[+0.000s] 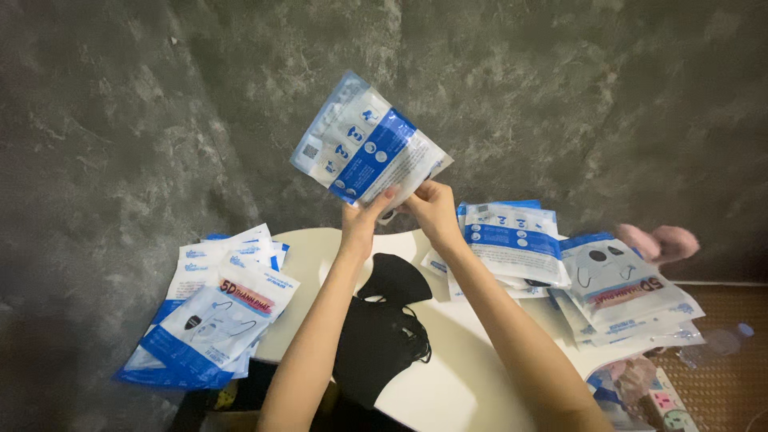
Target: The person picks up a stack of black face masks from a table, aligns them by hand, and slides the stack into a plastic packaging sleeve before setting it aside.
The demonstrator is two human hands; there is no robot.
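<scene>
Held packet [370, 144]: flat, rectangular, white plastic with a broad blue diagonal band and small pictograms; raised above the table [448, 376], tilted, against the grey mottled wall [560, 96].

Left hand [362, 220]: fingers closed on the packet's lower edge, thumb on the near face.

Right hand [430, 210]: fingers pinched shut on the same lower edge, just beside the left; the packet rises up and left from both sets of fingertips.

Left stack [212, 320]: white-and-blue packets fanned over the table's left rim, top one showing a mask outline and a red label strip.

Right stack [560, 272]: similar packets, overlapping, behind the right forearm.

Black masks [384, 328]: loose heap on the white tabletop, between the forearms.

Pink soft item [660, 242]: blurred, beyond the right stack.
</scene>
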